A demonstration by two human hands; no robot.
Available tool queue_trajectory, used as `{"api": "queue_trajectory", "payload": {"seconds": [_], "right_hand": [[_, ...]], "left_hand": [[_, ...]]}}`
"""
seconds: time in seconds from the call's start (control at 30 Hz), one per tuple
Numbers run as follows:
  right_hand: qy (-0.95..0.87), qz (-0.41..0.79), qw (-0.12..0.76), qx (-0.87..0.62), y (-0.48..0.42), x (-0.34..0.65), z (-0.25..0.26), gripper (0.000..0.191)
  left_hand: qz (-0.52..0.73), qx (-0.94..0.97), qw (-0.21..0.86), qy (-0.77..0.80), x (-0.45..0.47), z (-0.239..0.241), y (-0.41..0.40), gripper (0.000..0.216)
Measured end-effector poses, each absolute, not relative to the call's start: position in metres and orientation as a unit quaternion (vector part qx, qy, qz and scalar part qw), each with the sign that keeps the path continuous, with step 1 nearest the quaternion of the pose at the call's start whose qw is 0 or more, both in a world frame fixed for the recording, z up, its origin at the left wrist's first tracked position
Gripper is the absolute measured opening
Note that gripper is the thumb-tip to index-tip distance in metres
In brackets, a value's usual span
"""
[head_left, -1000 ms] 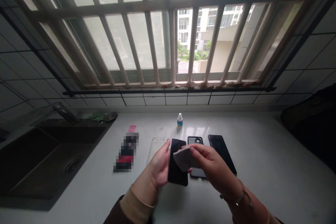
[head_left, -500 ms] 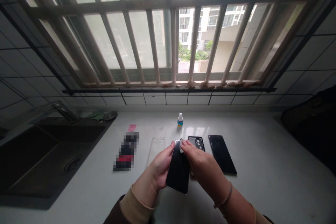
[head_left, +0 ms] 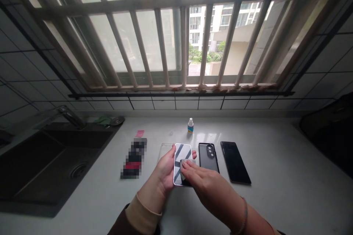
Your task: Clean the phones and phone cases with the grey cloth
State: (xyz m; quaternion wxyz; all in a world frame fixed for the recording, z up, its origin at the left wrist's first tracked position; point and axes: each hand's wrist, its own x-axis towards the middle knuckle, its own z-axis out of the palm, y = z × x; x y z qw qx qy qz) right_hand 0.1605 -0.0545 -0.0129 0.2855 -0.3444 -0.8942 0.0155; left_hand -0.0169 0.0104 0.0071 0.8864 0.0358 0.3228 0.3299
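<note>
My left hand [head_left: 165,169] is wrapped round a smartphone [head_left: 178,153], thumb on its left edge and fingertips showing past the right edge. The glossy screen faces up and mirrors the window bars. My right hand [head_left: 202,180] presses a small pale wiping cloth [head_left: 182,170] against the screen with its fingers, covering the phone's lower right part. Just right of the phone lies a black phone case [head_left: 206,159] with camera cutouts. A clear phone case [head_left: 164,150] lies partly hidden behind my left hand.
Another black phone [head_left: 235,162] lies at the right. A small white-capped bottle [head_left: 190,126] stands behind the phones. Leftward are a pink slip [head_left: 139,133], a blurred-out dark item [head_left: 134,158] and a sink [head_left: 52,211] with a faucet [head_left: 72,117]. A dark object [head_left: 331,132] is far right.
The phone has tilted, so its screen now reflects the window bars. My right hand has moved the cloth from the top of the screen down to its middle.
</note>
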Motion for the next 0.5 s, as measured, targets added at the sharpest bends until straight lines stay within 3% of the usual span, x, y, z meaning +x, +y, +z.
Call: {"api": "queue_trajectory", "payload": {"seconds": [0.5], "right_hand": [[-0.912, -0.011, 0.320, -0.255, -0.083, 0.145, 0.014, 0.036]], "left_hand": [[0.391, 0.051, 0.858, 0.329, -0.036, 0.014, 0.019, 0.065]]}}
